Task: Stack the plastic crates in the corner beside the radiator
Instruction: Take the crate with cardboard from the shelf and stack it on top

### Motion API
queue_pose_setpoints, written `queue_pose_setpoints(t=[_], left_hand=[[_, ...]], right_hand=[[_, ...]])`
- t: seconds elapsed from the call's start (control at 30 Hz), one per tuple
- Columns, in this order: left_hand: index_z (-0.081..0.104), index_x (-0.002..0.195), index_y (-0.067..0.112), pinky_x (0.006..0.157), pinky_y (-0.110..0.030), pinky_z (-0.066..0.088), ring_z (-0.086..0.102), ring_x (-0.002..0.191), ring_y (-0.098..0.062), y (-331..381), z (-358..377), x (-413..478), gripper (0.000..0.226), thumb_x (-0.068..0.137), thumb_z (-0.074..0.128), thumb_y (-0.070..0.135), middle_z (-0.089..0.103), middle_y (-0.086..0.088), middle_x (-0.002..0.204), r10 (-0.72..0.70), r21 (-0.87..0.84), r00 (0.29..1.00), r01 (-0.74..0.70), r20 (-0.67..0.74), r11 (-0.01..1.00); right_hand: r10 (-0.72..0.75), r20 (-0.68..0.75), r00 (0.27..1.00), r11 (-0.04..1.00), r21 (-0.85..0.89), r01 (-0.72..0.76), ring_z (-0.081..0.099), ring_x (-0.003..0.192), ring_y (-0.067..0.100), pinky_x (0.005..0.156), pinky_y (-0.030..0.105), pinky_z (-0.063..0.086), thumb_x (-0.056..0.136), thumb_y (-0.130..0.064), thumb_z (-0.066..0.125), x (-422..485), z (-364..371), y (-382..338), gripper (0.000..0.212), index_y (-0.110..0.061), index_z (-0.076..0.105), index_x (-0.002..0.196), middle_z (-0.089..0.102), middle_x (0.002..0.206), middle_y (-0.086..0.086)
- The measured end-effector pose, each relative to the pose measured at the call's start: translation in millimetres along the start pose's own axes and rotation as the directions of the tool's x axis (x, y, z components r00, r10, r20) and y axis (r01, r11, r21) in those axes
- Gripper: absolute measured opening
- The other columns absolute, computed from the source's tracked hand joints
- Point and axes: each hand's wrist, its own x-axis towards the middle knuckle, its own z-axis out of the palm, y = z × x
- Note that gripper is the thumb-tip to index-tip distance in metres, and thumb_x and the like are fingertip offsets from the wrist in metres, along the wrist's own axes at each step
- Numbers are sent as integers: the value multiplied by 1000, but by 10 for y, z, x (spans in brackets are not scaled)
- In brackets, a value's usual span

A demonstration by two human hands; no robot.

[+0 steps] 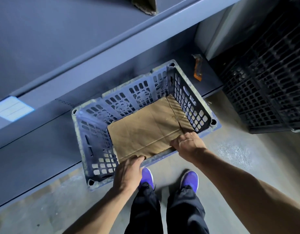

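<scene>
The left grip (127, 173) and right grip (188, 144) curl round the near rim of the blue crate (189, 100), which looks rigid and light.

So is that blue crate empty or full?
Nearly empty: the blue crate holds only a flat cardboard sheet lying on its bottom.

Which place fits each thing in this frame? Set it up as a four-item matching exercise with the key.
1. cardboard sheet
2. orange wrapper
3. black crates
4. white label

A. standing at the far right
B. stuck on the shelf edge, left
C. lying inside the blue crate
D. on the low shelf behind the blue crate

Pairs: 1-C, 2-D, 3-A, 4-B
</scene>
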Motion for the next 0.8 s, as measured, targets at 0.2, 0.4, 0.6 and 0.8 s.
queue_pose_setpoints(t=[0.2,0.4,0.6,0.8], left_hand=[[63,116,31,78,-30,46,60,103,-18,118,-514,-102,27,89,64,36,66,10,111,74,13,997,-74,5,997],[64,114,22,74,-30,41,61,105,-27,274,-788,-97,34,93,56,48,67,-6,115,28,36,956,-40,291,999],[59,131,24,87,-36,50,63,107,-29,621,-1040,-348,39,95,56,41,67,-11,117,153,77,945,-182,288,980],[58,132,22,82,-31,50,69,94,-23,1030,-1335,-621,39,96,57,37,73,-8,105,376,100,877,-421,298,902]], right_hand=[[38,-21,999,999,39,-38,50,115,24,96,33,33,99,-15,36,-424,-367,-2,33,-16,47,130,55,127,9],[99,-51,994,987,132,-92,39,75,20,75,34,28,97,-16,12,-957,-482,-124,42,-14,48,119,58,114,7],[203,-35,978,958,215,-191,55,88,23,73,32,34,99,-13,31,-1534,-578,-67,29,-19,53,117,63,105,5],[360,-16,933,898,278,-341,53,65,20,60,29,44,96,-11,35,-2267,-617,-71,30,-22,60,108,66,84,1]])
